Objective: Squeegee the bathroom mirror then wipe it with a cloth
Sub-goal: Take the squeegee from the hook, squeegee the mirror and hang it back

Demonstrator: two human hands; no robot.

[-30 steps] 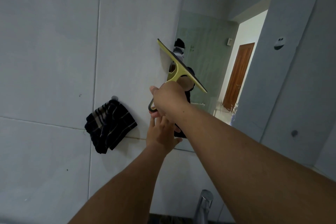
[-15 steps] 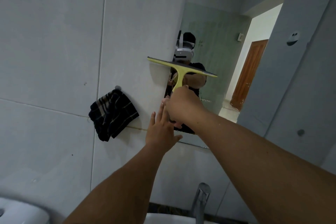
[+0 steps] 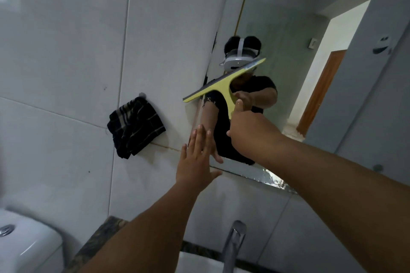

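My right hand [image 3: 249,133] grips the handle of a yellow squeegee [image 3: 224,83]. Its blade is tilted, left end low and right end high, and lies over the left edge of the bathroom mirror [image 3: 310,86]. My left hand [image 3: 197,159] is flat and open, fingers together and pointing up, against the mirror's lower left corner, just below the squeegee. A dark striped cloth [image 3: 135,126] hangs from a wall hook to the left of the mirror, apart from both hands.
A chrome tap [image 3: 234,244] rises over the white basin at the bottom centre, on a dark stone counter [image 3: 97,241]. A white toilet cistern [image 3: 24,244] sits at bottom left. Grey wall tiles surround the mirror, which reflects a doorway.
The squeegee blade has swung from tilting down-right, through level, to tilting up-right. My left hand has let go of the handle area and opened flat. The view has dropped, showing the tap and cistern.
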